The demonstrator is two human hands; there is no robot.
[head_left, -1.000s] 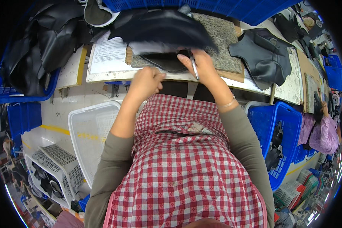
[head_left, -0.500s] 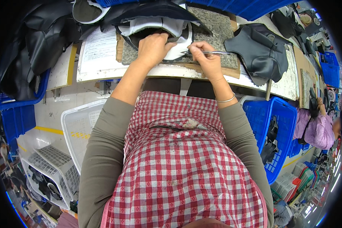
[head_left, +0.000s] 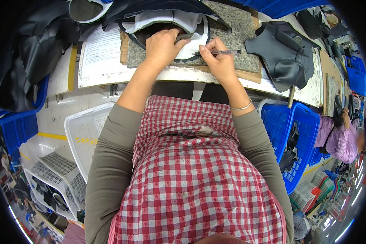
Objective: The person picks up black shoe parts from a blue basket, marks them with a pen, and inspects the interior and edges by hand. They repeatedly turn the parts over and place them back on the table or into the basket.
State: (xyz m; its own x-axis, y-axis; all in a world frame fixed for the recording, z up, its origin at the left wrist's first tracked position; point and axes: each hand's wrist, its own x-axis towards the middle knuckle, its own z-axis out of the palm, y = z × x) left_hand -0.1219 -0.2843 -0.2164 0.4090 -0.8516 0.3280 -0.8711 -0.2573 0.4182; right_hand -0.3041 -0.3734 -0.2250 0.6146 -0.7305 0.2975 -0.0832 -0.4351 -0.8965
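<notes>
l hand now flat on piece, r grip pinching pen

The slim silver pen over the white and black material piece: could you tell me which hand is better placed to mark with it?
Right. The right hand grips the slim silver pen, while the left hand presses flat on the white and black material piece.

Red-and-white checked apron, speckled grey slab, blue basket, white basket
</notes>
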